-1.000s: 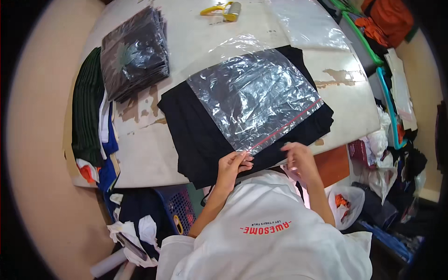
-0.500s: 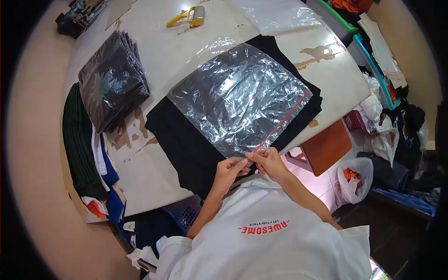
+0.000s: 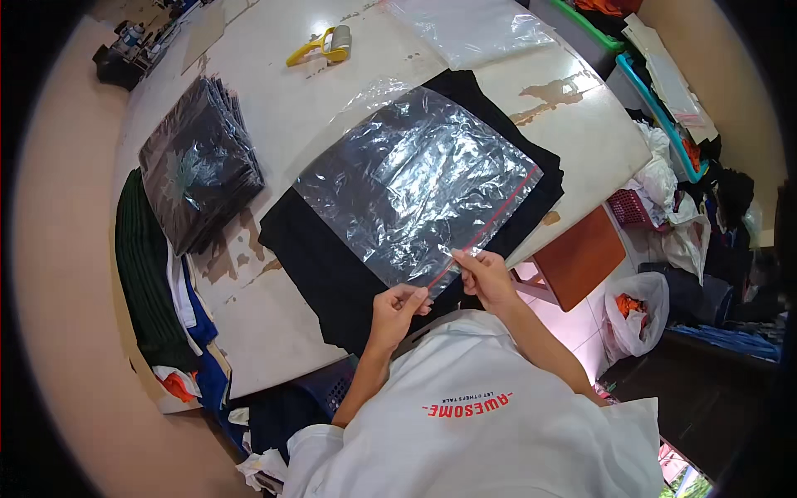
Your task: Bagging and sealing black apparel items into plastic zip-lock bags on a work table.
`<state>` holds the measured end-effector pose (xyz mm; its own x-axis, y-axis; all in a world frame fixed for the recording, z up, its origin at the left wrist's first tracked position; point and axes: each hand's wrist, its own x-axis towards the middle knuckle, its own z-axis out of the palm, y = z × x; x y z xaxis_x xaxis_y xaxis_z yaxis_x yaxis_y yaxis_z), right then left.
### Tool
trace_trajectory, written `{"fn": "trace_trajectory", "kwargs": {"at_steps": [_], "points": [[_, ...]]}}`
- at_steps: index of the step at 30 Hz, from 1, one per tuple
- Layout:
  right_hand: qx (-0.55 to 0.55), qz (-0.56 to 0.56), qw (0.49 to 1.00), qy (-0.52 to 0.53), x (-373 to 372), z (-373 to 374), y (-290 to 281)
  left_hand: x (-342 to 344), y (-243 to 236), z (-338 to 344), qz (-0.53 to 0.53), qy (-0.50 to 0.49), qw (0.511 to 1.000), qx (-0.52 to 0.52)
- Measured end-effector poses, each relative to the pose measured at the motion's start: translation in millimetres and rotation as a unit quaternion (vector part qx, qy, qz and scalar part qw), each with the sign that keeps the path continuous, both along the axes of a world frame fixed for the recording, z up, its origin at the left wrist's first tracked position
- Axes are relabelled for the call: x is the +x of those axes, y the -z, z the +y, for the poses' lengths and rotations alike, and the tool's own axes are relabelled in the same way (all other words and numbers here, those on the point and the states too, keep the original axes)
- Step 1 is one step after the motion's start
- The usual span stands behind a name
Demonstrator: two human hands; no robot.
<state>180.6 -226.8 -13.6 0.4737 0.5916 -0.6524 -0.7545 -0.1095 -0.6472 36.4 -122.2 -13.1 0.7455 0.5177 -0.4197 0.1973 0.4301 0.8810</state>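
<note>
A clear plastic bag [image 3: 415,183] with a red strip along its near edge lies on top of a spread black garment [image 3: 320,278]. At the bag's near corner, my left hand [image 3: 398,315] pinches the edge between thumb and fingers. A little to the right, my right hand [image 3: 486,278] is closed on the same edge, its thumb and forefinger at the red strip. Whether either hand has hold of the strip itself, I cannot tell.
Left on the worn white table [image 3: 257,332] stands a stack of bagged dark garments [image 3: 203,166], beside folded clothes [image 3: 149,274]. A yellow-handled roller [image 3: 332,46] and clear plastic bags [image 3: 473,29] lie at the far side. Right are a brown stool [image 3: 581,257] and bins [image 3: 656,108].
My hands have moved apart along the bag's edge, the right one up and to the right, the left one slightly down and left. The view has shifted a little.
</note>
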Motion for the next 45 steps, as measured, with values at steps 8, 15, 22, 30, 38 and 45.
{"fn": "trace_trajectory", "kwargs": {"at_steps": [8, 15, 22, 30, 38, 45], "points": [[0.061, 0.025, 0.997, -0.031, 6, 3, 4, -7, 0, 2, 0.009, 0.012, 1.0, -0.022], [0.026, -0.019, 0.999, -0.039, 17, 3, -9, -9, -6, 4, -0.011, -0.007, 1.0, -0.023], [0.018, -0.032, 0.998, 0.041, 44, 6, -9, -14, -3, 13, 0.001, 0.006, 1.0, -0.007], [0.057, -0.026, 0.996, 0.059, 49, 6, -5, -10, -3, 11, -0.001, 0.012, 1.0, -0.007], [-0.024, -0.079, 0.995, 0.058, 58, 9, -11, -12, -6, 14, -0.003, -0.001, 1.0, -0.003], [0.006, -0.082, 0.992, 0.096, 73, 3, -3, -21, -6, 23, 0.0, 0.006, 1.0, 0.002]]}}
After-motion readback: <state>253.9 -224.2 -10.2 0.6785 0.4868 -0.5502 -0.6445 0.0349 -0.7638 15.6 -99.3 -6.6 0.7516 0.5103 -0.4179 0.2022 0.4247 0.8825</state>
